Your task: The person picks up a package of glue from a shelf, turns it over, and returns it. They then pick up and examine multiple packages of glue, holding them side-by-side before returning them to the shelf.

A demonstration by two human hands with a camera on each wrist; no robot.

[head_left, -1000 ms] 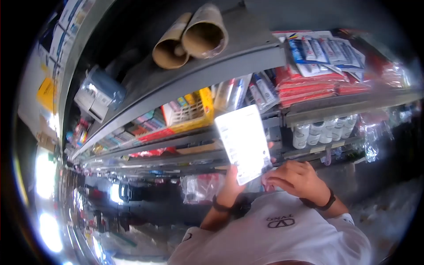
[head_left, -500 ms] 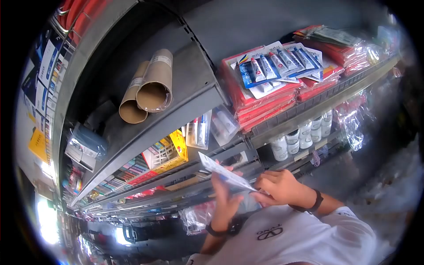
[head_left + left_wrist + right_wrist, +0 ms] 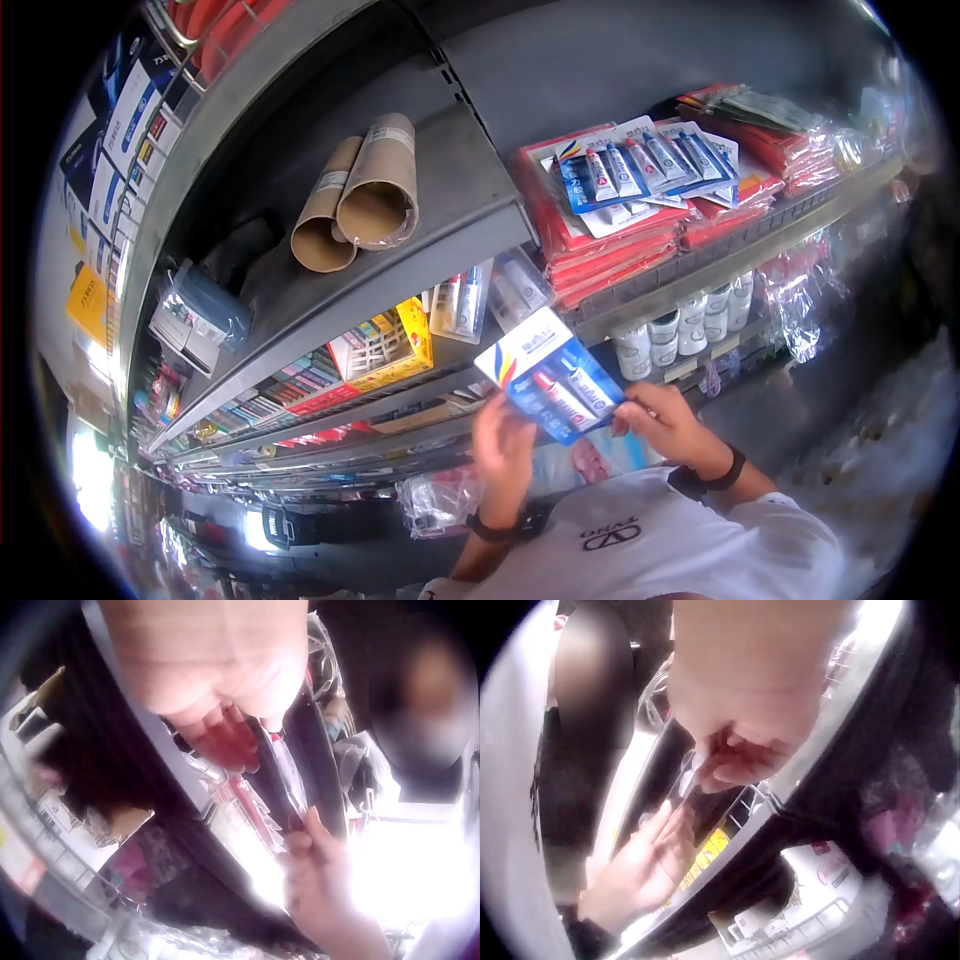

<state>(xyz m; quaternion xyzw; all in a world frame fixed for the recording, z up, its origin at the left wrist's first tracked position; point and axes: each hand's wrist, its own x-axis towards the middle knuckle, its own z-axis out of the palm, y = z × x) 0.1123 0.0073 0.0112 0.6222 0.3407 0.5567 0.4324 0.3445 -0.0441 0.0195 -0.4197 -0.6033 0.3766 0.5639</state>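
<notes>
A blue and white carded pack of two small tubes (image 3: 556, 378) is tilted in front of the person's chest, printed front up. The right hand (image 3: 662, 425) pinches its right edge between thumb and fingers. At the pack's lower left corner is the left hand (image 3: 503, 450), slightly blurred, its fingers loose. In the left wrist view the left hand (image 3: 217, 667) has its thumb tip right at the pack's end, and the pack (image 3: 286, 772) shows edge-on. The right wrist view shows the left hand's fingers (image 3: 664, 836) extended along the pack.
Similar carded packs (image 3: 640, 165) lie on stacked red packets (image 3: 610, 265) on the upper shelf. Two cardboard tubes (image 3: 378, 205) lie on the grey shelf (image 3: 455, 190) to the left. Below are a yellow box (image 3: 405, 345) and several white cylinders (image 3: 690, 322).
The pack showed its white back, then turned edge-on, and now shows its blue front. The left hand has loosened from gripping its side; the right hand now pinches the right edge.
</notes>
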